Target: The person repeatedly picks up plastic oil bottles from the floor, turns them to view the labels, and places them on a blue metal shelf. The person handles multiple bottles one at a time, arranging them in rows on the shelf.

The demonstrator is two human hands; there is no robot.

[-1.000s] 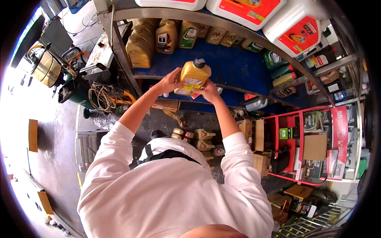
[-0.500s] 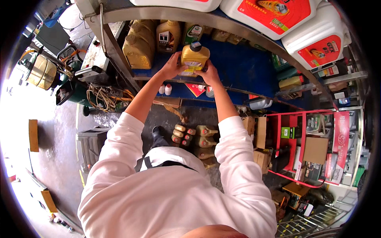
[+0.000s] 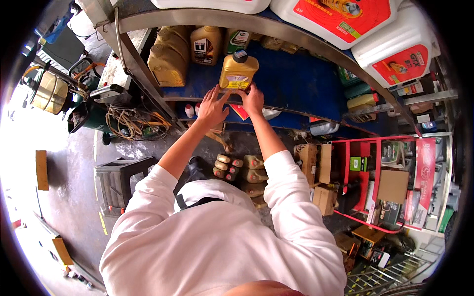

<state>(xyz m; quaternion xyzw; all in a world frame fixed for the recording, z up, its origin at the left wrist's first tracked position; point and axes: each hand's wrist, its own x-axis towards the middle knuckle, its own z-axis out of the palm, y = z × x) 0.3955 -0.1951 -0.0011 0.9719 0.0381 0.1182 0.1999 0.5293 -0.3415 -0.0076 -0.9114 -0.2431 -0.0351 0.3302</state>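
A gold oil bottle (image 3: 239,72) with a black cap stands upright on the blue shelf (image 3: 296,81), close to its front edge. My left hand (image 3: 213,107) is open at the bottle's lower left, its fingers spread and the tips by the base. At the lower right corner is my right hand (image 3: 253,100), also open, with thumb and fingers apart near the base. Neither hand wraps round the bottle; whether the fingertips still touch it I cannot tell. Behind it are a gold jug (image 3: 167,64), a dark-labelled gold bottle (image 3: 205,45) and a green-labelled bottle (image 3: 237,41).
White jugs with red labels (image 3: 401,64) stand on the upper shelf, behind a metal beam (image 3: 197,18). Small bottles (image 3: 228,166) and larger jugs (image 3: 254,176) are on the floor below. To the right are cardboard boxes (image 3: 324,200) and a red rack (image 3: 347,163).
Both hands have come down from the bottle's sides to its base, and their grip has loosened. The bottle stays on the shelf.
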